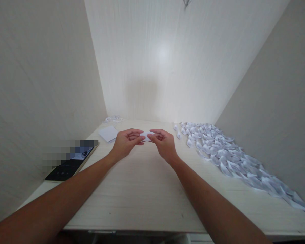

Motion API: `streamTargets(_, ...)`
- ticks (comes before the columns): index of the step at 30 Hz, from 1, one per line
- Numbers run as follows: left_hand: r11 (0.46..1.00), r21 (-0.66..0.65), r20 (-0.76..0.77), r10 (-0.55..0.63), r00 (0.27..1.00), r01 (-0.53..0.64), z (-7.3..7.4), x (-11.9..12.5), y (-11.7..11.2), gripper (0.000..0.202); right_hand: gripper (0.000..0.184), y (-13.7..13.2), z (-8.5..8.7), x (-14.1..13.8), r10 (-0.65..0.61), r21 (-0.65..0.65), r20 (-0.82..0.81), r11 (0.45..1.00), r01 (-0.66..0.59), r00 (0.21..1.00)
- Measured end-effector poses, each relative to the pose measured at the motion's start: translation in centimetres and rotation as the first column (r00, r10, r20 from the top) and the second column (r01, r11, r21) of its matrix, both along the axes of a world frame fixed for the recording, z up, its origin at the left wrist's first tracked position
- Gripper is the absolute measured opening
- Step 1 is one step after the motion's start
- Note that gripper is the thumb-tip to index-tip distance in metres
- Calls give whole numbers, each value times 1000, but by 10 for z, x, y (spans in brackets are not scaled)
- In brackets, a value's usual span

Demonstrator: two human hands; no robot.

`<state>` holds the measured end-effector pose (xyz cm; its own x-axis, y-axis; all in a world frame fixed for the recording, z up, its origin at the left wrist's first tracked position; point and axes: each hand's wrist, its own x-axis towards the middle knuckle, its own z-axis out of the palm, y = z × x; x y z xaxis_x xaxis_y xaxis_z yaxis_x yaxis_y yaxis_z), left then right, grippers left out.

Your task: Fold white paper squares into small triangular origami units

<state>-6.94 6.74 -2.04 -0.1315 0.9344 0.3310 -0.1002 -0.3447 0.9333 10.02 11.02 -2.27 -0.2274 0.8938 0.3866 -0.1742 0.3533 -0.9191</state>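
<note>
A small piece of folded white paper [146, 136] is held up over the middle of the table, between my two hands. My left hand [128, 140] pinches its left end between thumb and fingers. On the opposite end, my right hand [164, 140] grips it the same way, thumb toward me. The fingers cover both ends of the paper, so only its middle part shows. Behind my left hand lies a stack of flat white paper sheets [108, 133].
Many folded white paper pieces [218, 149] lie heaped along the right wall. White scraps [113, 119] sit in the far left corner. A dark-screened device [63, 171], partly blurred out, leans by the left wall. Pale walls enclose the table [139, 196] on three sides.
</note>
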Motion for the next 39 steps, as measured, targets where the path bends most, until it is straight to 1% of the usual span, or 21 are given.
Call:
streamTargets(7,1000,-19,-12,-14,1000,14,0,-2,0,46,31,-2,3,2,34,21,25,999,-34,999)
streamTargets(12,999,-36,-17,-12,1000,12,2,-1,-1,47,32,-1,2,3,20,29,49,999,-21,999)
streamTargets(18,997,-68,48,-43,998,46,2,0,-2,53,30,2,0,4,21,36,61,999,-23,998)
streamTargets(22,988,-126,102,-71,992,84,0,0,-2,44,28,3,-2,4,39,35,58,999,-41,998)
streamTargets(25,986,-131,122,-90,988,105,-1,0,-2,38,30,3,-3,5,47,20,49,999,-48,998)
streamTargets(27,986,-129,105,-90,990,103,0,1,-3,38,30,5,-5,5,53,12,57,998,-54,997)
streamTargets(31,989,-126,43,-67,997,72,-1,2,-1,41,26,8,-8,4,49,29,129,998,-53,990)
streamTargets(36,992,-123,-20,-33,999,30,-6,0,4,43,19,7,-9,4,-37,117,325,993,-2,945)
streamTargets(39,992,-120,-38,-36,999,31,-8,-2,5,42,19,5,-7,4,-62,157,370,988,3,927)
